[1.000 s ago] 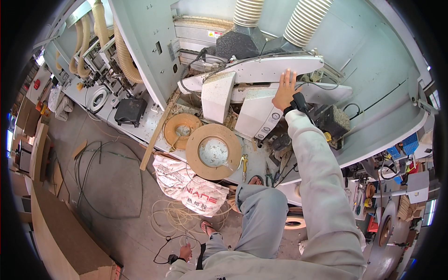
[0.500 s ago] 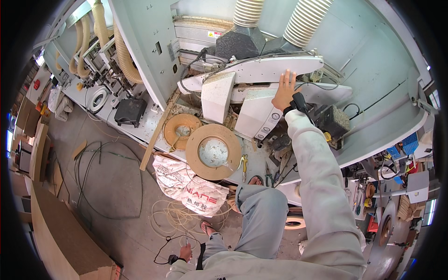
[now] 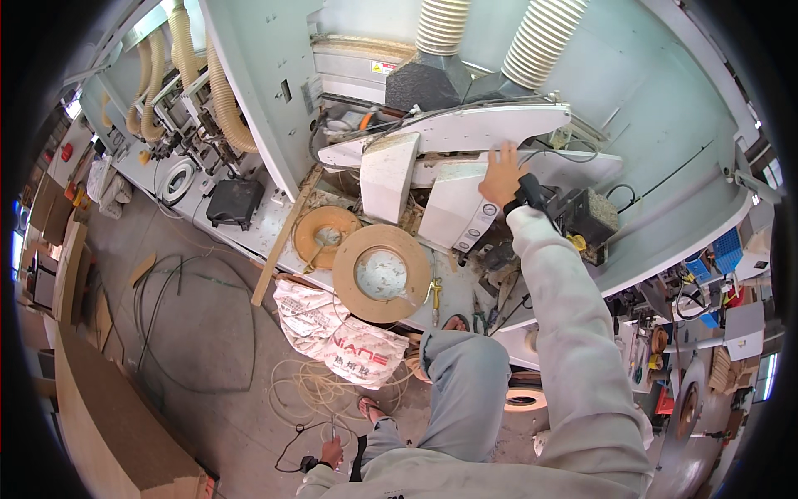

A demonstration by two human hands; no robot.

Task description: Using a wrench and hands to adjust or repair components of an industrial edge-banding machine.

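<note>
My right hand [image 3: 501, 180] lies open, fingers apart, over the white box [image 3: 455, 206] beyond and right of the big brown roll [image 3: 345, 280], while my left hand [image 3: 332, 453], nearer me than that roll, closes around a thin rod [image 3: 334, 430].

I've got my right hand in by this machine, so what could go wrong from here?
Your right hand is at the white gauge housing, and the black wrist device might catch on nearby parts. Loose pale tubing lies beside a sandalled foot and could trip you. The large brown roll, near the bench edge, might get knocked.
</note>
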